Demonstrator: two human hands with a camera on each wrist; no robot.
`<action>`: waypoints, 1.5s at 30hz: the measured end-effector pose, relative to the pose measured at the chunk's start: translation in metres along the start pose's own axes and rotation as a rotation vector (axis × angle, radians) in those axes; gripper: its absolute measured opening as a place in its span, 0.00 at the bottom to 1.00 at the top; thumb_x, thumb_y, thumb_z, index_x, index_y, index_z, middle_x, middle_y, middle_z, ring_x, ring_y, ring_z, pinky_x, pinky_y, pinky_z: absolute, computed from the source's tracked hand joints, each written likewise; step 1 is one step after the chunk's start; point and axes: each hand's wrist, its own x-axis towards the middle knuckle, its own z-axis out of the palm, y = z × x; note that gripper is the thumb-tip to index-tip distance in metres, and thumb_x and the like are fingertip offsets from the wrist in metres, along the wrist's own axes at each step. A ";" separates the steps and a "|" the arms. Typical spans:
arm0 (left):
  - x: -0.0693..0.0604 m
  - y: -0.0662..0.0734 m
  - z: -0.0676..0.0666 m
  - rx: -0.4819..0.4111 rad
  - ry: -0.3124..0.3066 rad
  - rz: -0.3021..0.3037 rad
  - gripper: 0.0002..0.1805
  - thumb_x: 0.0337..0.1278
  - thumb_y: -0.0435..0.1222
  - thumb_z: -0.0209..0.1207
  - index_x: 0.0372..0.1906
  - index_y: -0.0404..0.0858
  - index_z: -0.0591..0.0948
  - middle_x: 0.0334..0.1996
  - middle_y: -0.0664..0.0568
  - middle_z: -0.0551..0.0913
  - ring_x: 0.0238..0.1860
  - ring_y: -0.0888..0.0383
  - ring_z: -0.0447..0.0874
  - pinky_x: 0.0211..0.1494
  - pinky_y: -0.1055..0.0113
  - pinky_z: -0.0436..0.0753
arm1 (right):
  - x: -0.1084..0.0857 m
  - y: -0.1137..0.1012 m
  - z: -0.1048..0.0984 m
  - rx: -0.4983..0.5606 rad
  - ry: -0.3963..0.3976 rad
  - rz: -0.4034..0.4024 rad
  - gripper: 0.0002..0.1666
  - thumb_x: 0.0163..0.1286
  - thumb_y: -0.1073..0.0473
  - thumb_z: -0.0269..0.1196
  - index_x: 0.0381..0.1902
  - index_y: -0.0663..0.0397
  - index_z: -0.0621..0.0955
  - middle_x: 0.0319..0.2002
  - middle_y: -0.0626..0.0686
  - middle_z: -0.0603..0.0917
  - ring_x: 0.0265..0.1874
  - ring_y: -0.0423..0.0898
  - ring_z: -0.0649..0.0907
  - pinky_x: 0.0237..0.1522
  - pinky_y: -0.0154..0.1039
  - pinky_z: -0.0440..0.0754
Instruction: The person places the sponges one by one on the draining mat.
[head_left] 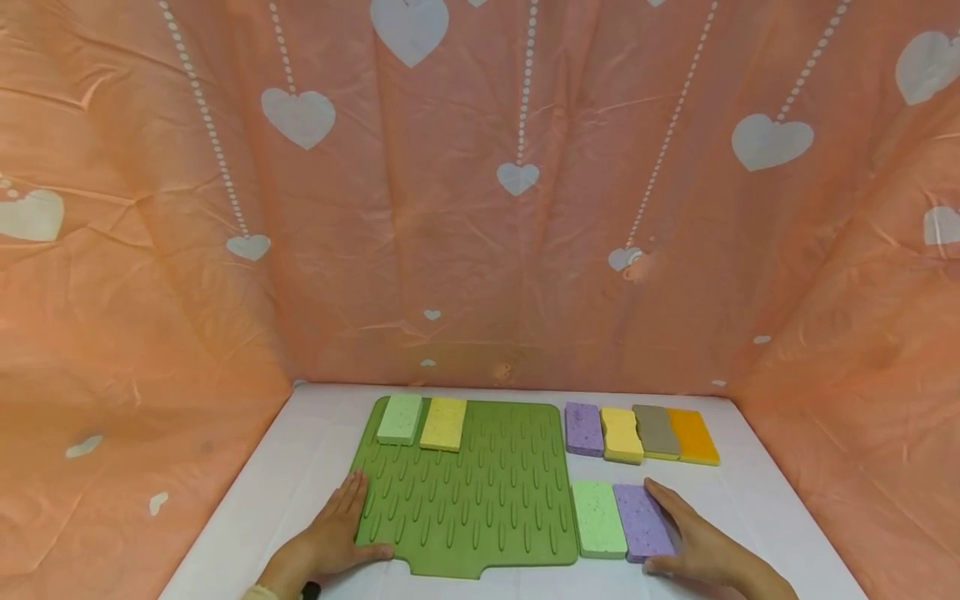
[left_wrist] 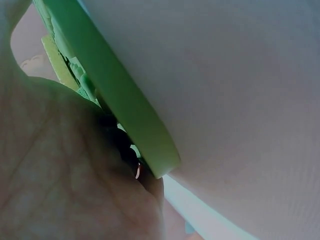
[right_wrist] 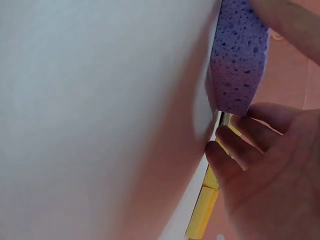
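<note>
A green ridged mat lies flat on the white table. At its near left corner rests my left hand, fingers straight along the left edge and thumb at the near edge. The left wrist view shows the mat's rim close to the palm. My right hand holds a purple sponge by its ends, thumb at the near end and index finger at the far end. In the right wrist view, this pitted purple sponge sits between thumb and index finger. A light green sponge lies against its left side.
On the mat's far left lie a light green sponge and a yellow sponge. Right of the mat stands a row: purple sponge, yellow wavy sponge, grey-topped sponge, orange sponge. Orange heart-patterned cloth encloses the table.
</note>
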 end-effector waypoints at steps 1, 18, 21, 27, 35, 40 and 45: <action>0.000 0.000 0.000 0.000 -0.003 -0.002 0.77 0.50 0.70 0.72 0.82 0.18 0.47 0.84 0.24 0.42 0.85 0.29 0.36 0.85 0.41 0.38 | 0.000 0.000 0.000 0.006 -0.011 0.005 0.71 0.57 0.38 0.83 0.82 0.68 0.59 0.78 0.73 0.64 0.74 0.74 0.69 0.73 0.30 0.59; 0.000 0.001 -0.002 0.029 -0.013 0.014 0.76 0.51 0.70 0.71 0.82 0.18 0.48 0.83 0.23 0.44 0.85 0.28 0.39 0.84 0.34 0.46 | -0.002 0.003 0.000 -0.023 0.114 -0.044 0.68 0.51 0.41 0.86 0.79 0.67 0.66 0.73 0.70 0.73 0.67 0.67 0.76 0.68 0.17 0.50; -0.001 0.002 -0.002 0.011 -0.005 0.017 0.76 0.51 0.70 0.71 0.82 0.18 0.47 0.83 0.23 0.44 0.85 0.29 0.39 0.85 0.41 0.39 | -0.002 0.004 0.000 -0.017 0.164 -0.074 0.66 0.50 0.43 0.86 0.78 0.69 0.68 0.72 0.71 0.74 0.66 0.65 0.77 0.63 0.10 0.44; -0.002 0.004 -0.001 -0.029 -0.004 0.011 0.76 0.51 0.68 0.72 0.82 0.18 0.47 0.84 0.23 0.43 0.85 0.30 0.37 0.65 0.86 0.20 | -0.001 0.001 -0.006 -0.054 0.150 -0.055 0.67 0.52 0.41 0.84 0.79 0.70 0.67 0.74 0.70 0.72 0.69 0.71 0.75 0.71 0.21 0.52; -0.003 0.009 -0.005 -0.051 -0.040 0.000 0.78 0.52 0.71 0.70 0.83 0.18 0.44 0.84 0.23 0.40 0.86 0.30 0.33 0.77 0.71 0.19 | 0.005 -0.005 -0.012 -0.111 0.134 -0.043 0.66 0.56 0.38 0.82 0.79 0.71 0.66 0.75 0.71 0.70 0.70 0.73 0.73 0.67 0.69 0.72; -0.002 0.009 -0.007 -0.026 -0.053 -0.002 0.78 0.53 0.72 0.69 0.82 0.18 0.44 0.84 0.22 0.40 0.85 0.29 0.34 0.85 0.38 0.37 | 0.004 -0.005 -0.013 -0.028 0.113 -0.002 0.65 0.57 0.40 0.82 0.80 0.69 0.65 0.76 0.73 0.68 0.71 0.76 0.72 0.65 0.77 0.71; -0.002 0.005 -0.004 -0.004 -0.026 -0.007 0.76 0.52 0.68 0.72 0.82 0.17 0.47 0.84 0.23 0.43 0.85 0.28 0.38 0.87 0.46 0.38 | 0.005 -0.004 -0.012 -0.050 0.148 -0.026 0.65 0.57 0.40 0.83 0.79 0.70 0.66 0.75 0.73 0.70 0.70 0.75 0.74 0.66 0.76 0.70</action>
